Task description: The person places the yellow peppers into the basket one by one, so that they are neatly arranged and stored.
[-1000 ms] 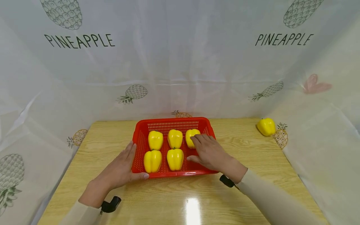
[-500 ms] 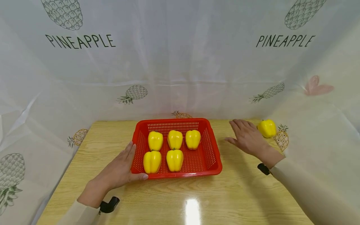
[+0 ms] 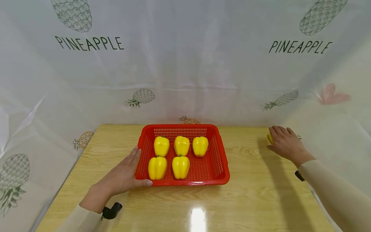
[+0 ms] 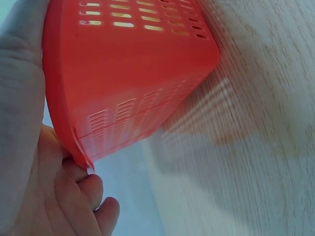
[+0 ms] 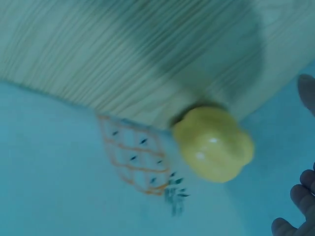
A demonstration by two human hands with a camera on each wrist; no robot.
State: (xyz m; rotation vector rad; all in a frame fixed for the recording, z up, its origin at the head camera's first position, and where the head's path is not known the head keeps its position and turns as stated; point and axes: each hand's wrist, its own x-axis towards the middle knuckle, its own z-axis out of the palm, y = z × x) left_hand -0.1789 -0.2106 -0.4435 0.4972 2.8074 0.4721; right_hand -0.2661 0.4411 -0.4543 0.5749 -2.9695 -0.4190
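Observation:
A red plastic basket (image 3: 200,183) sits mid-table with several yellow bell peppers (image 3: 181,167) inside, in two rows. My left hand (image 3: 123,174) holds its near left corner, thumb along the front rim and fingers along the left side; the left wrist view shows fingertips bent below the rim (image 4: 56,93). At the table's far right corner, my right hand (image 3: 285,143) hovers over another yellow bell pepper (image 5: 212,143), mostly hidden by the hand in the head view. In the right wrist view a gap separates the spread fingers from this pepper.
The wooden table (image 3: 249,199) extends around the basket. A white pineapple-print sheet (image 3: 185,64) hangs behind it and at both sides, close to the far right pepper. The basket's right front space holds bare mesh floor (image 3: 203,169).
My right hand has left the pepper at the back right of the basket and moved right to the far corner pepper. My left hand has stayed at the basket's corner.

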